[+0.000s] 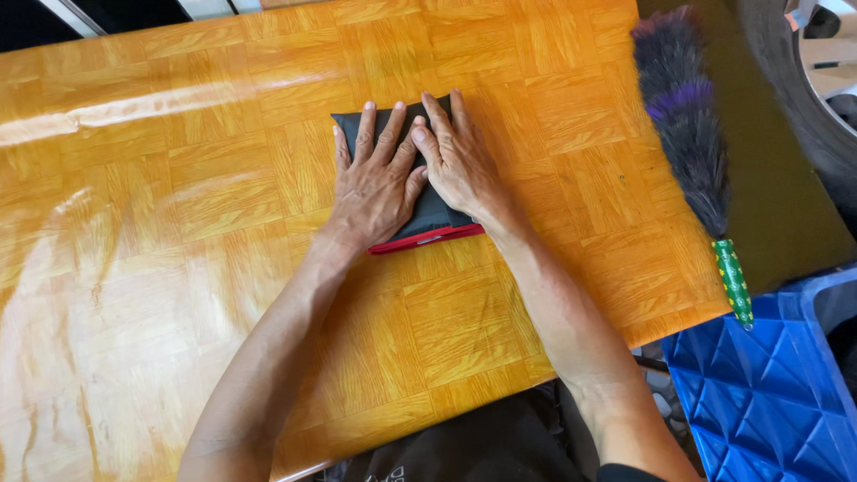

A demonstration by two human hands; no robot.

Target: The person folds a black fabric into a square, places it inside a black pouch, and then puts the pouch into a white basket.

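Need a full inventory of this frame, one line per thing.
table: 1, glossy orange wood-pattern, fills most of the view
folded cloth: 1, dark with a red edge, table centre, under both hands
feather duster: 1, grey-purple feathers, green dotted handle, table's right edge
crate: 1, blue plastic, lower right
tyre: 1, black, upper right
left hand: flat on the cloth
right hand: flat on the cloth, beside the left

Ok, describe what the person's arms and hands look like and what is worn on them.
Both forearms are bare to the lower edge of the picture, with no sleeves showing. The left hand and the right hand wear no gloves, and no rings, watch or bracelets can be seen. Only dark clothing shows at the body, between the arms.
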